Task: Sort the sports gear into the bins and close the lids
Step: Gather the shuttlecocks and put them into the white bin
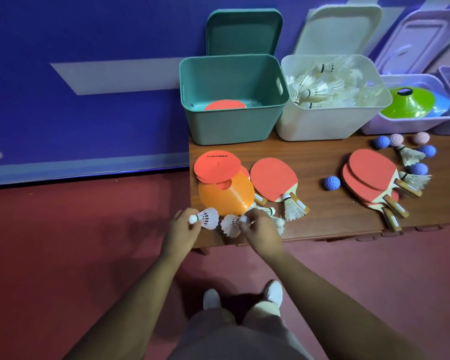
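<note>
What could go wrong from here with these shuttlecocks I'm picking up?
The white bin already looks nearly full of shuttlecocks, so more may block its lid. The loose shuttlecock by the right grip lies near the table edge and could get knocked off.

Upside-down black lettering on the top red disc (217, 165), too small to read
</note>
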